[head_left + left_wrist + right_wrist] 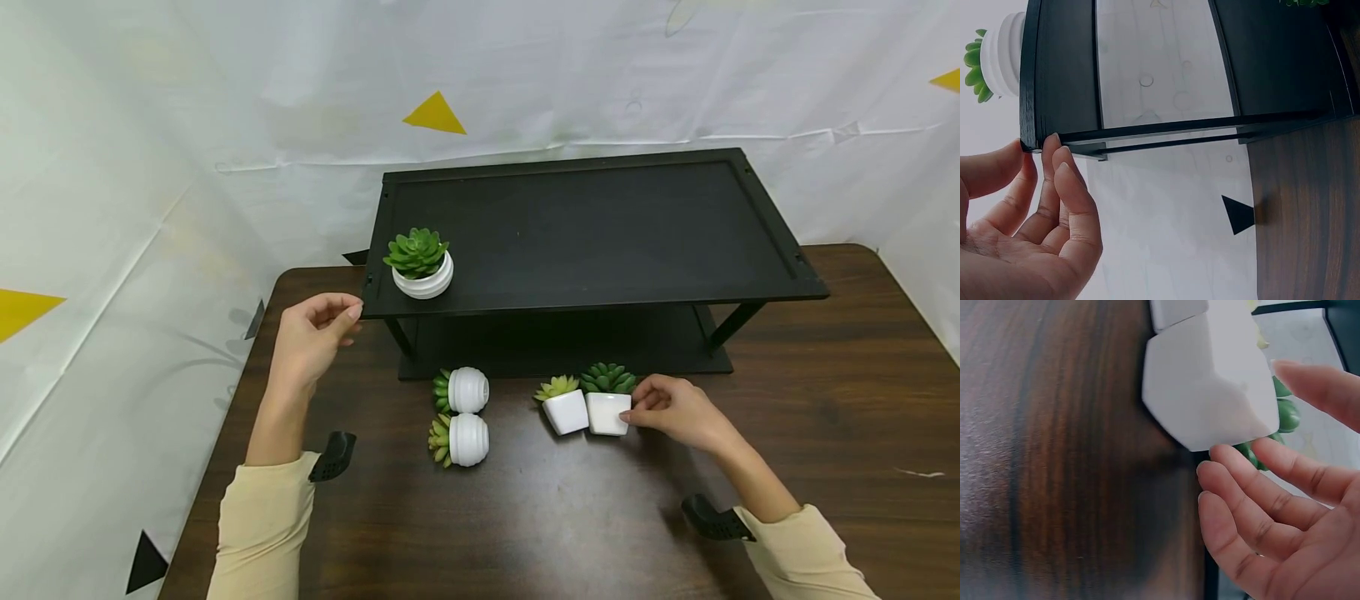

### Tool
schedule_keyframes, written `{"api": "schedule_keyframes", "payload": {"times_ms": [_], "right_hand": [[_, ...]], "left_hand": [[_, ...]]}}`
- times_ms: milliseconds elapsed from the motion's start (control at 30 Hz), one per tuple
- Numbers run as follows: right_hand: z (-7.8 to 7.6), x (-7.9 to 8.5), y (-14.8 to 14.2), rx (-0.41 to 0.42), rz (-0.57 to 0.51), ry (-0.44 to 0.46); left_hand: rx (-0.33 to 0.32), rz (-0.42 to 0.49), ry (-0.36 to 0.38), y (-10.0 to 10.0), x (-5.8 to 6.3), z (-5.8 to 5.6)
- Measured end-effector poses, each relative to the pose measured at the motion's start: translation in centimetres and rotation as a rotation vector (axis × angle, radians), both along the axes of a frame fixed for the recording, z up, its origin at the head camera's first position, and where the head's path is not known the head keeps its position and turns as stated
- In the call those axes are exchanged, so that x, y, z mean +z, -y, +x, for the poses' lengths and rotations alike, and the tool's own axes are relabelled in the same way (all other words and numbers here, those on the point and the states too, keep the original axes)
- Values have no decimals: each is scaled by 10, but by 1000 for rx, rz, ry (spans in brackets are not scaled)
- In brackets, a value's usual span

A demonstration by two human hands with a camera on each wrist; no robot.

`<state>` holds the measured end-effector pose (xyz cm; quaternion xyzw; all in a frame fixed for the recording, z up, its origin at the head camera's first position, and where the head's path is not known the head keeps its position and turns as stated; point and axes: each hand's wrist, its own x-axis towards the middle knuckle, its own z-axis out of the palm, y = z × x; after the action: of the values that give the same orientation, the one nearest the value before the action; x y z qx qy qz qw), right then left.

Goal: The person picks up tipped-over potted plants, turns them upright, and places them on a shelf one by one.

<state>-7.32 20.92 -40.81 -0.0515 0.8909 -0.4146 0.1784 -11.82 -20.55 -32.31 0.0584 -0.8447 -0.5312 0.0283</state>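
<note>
My left hand (311, 337) is at the front left corner of a black two-tier shelf (570, 233). In the left wrist view its thumb and fingertips (1052, 140) pinch that corner. A potted succulent (422, 262) in a ribbed white pot stands on the top tier close by. My right hand (678, 410) reaches a dark green succulent in a square white pot (607, 413), which lies on its side. In the right wrist view the fingertips are right at the pot's edge, the fingers loosely bent and the thumb spread from them. Left of it lies a lighter green succulent in a square white pot (566, 412).
Two succulents in round white pots, an upper pot (468, 390) and a lower pot (469, 440), lie on their sides in front of the shelf. The dark wooden table (525, 533) carries everything. White sheeting (315, 100) with yellow and black triangles hangs behind and at the sides.
</note>
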Motion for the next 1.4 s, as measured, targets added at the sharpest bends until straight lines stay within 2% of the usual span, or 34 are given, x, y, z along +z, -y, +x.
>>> {"api": "schedule_keyframes", "payload": {"times_ms": [600,800,1133,1400], "right_hand": [[2,-17,9,-58,85,45],[1,-17,6,-37,60,68],[-3,-13,-7,-30,33,38],[-8,-10,-21,-18,-20,67]], "left_hand": [[0,-11,-1,0,-1,0],[3,-11,0,0,0,0],[-1,-8,-3,0,0,0],[-4,-6,-7,1,0,0]]}}
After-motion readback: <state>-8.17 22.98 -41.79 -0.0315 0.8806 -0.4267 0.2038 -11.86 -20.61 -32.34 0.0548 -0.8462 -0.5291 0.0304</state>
